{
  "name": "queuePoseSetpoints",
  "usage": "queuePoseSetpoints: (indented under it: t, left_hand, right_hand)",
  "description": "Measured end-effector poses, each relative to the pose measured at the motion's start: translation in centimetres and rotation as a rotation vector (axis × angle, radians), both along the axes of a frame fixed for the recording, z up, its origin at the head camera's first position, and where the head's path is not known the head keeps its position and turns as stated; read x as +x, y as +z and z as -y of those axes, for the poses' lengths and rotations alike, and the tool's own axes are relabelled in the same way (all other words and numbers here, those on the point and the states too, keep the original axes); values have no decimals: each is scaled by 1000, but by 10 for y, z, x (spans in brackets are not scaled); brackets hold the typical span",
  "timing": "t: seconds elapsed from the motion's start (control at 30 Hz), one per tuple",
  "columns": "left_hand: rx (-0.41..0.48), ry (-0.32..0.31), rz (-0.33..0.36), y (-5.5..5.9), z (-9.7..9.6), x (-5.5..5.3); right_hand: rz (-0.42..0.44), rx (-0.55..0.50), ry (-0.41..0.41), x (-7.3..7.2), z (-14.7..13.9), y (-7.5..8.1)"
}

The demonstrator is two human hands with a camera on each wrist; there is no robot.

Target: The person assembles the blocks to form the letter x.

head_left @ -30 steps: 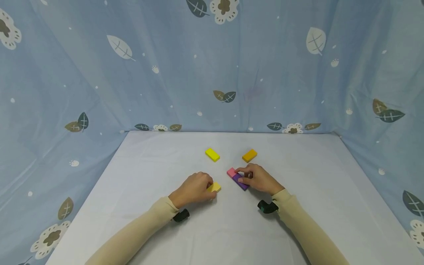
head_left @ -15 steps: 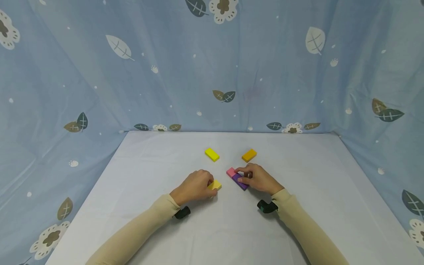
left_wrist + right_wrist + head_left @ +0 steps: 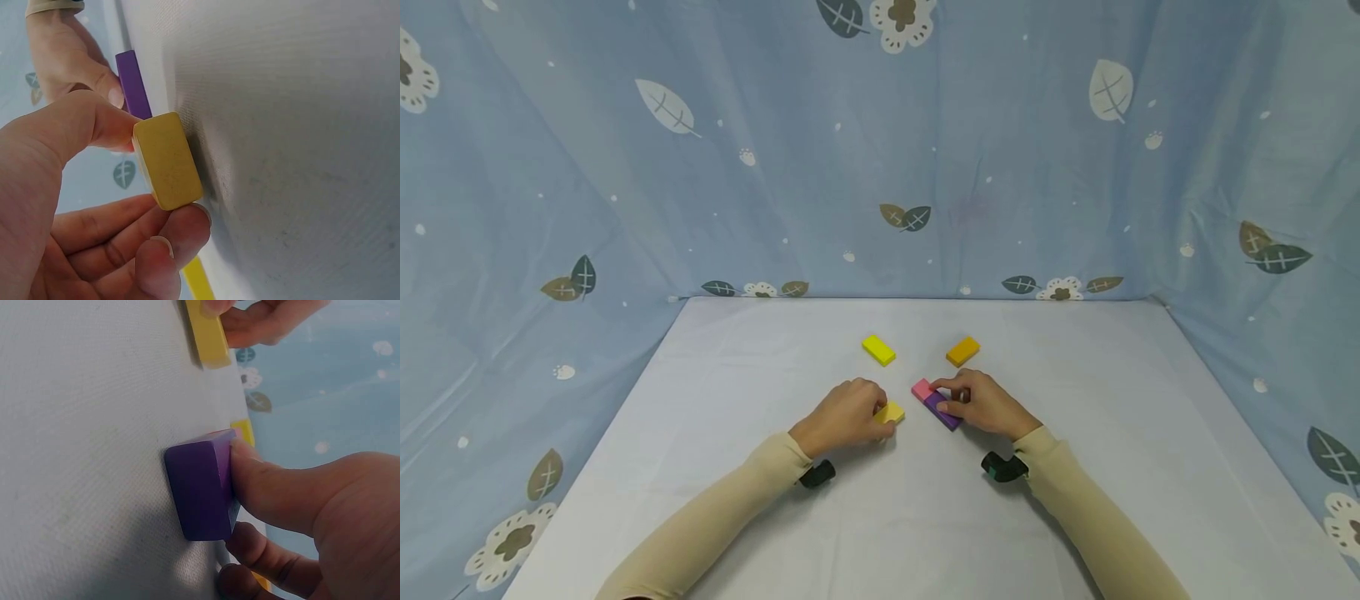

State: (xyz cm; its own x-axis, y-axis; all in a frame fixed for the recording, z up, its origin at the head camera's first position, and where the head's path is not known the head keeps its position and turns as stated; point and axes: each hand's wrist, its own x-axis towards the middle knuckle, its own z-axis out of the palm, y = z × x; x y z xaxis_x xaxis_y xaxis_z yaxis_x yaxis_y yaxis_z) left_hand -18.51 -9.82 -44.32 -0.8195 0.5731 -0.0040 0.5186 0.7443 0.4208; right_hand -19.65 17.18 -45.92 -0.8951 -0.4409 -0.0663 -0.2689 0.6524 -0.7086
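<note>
My left hand (image 3: 844, 414) pinches a pale yellow rectangular block (image 3: 169, 161) between thumb and fingers, close over the white tabletop. To its right lies a purple block (image 3: 942, 411), end to end with a pink block (image 3: 922, 388) in one slanting row. My right hand (image 3: 987, 404) grips the purple block, thumb on the near side and fingers on the far side, with the index fingertip by the pink one. In the right wrist view the purple block's end face (image 3: 199, 492) faces the camera, and the pink block is mostly hidden behind it.
Farther back on the white-covered table (image 3: 760, 358) lie a bright yellow block (image 3: 878, 350) and an orange block (image 3: 963, 351), apart from each other. A blue curtain (image 3: 820, 167) with leaf and flower prints hangs along the back and both sides.
My left hand has moved slightly forward and to the right with the pale yellow block, nearer the purple and pink row. The right hand has kept its grip in place.
</note>
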Motion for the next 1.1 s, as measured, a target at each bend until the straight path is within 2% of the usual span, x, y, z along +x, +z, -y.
queuePoseSetpoints:
  t: [0.7,1.1]
  left_hand:
    - [11,-26,-9,-3,-7,-13]
    - [4,-28,9,2,-15,-19]
  right_hand:
    - [2,11,-6,0,1,1]
    - [-2,32,-8,0,1,0]
